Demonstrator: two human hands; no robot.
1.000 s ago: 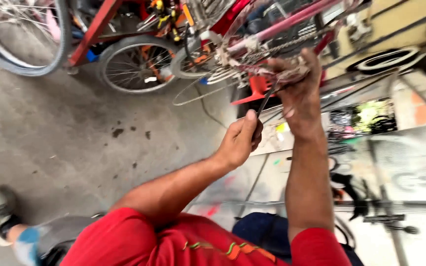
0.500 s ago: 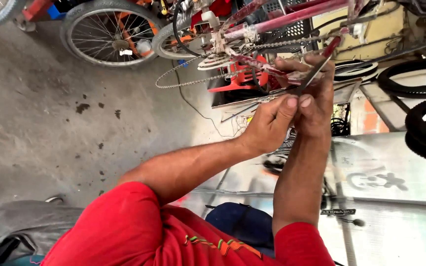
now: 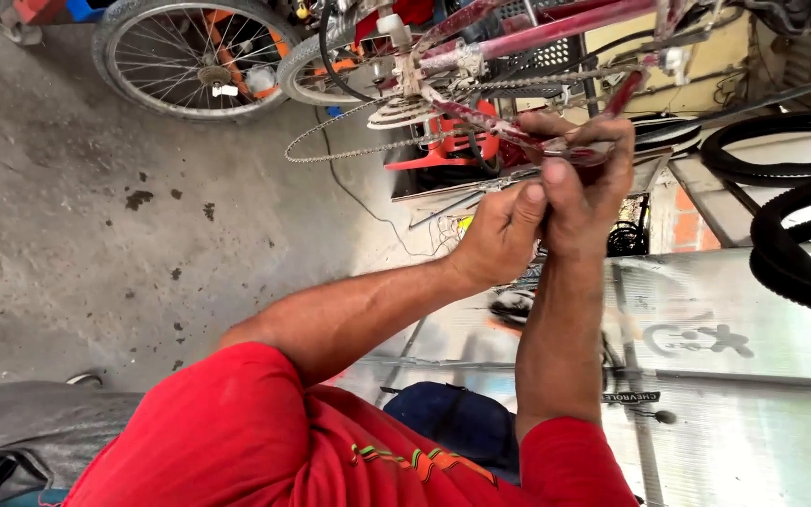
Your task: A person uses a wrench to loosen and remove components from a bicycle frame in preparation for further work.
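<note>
my right hand (image 3: 586, 192) clamps the red bike frame (image 3: 556, 38); my left hand (image 3: 502, 230) pinches a thin tool (image 3: 481, 188). i judge it could slip, jabbing fingers near the chain (image 3: 349, 150).

The bicycle frame (image 3: 556, 33) is red-painted metal, scuffed and dull. The chain (image 3: 349, 150) is bare greyish metal. The tyres (image 3: 781, 160) are matt black rubber. The floor (image 3: 96, 244) is rough, stained concrete. The shirt (image 3: 265, 441) is red cloth.

Red bicycle frame (image 3: 556, 38), black tyres (image 3: 790, 244), red shirt (image 3: 265, 441) (orange-green stripe)
</note>
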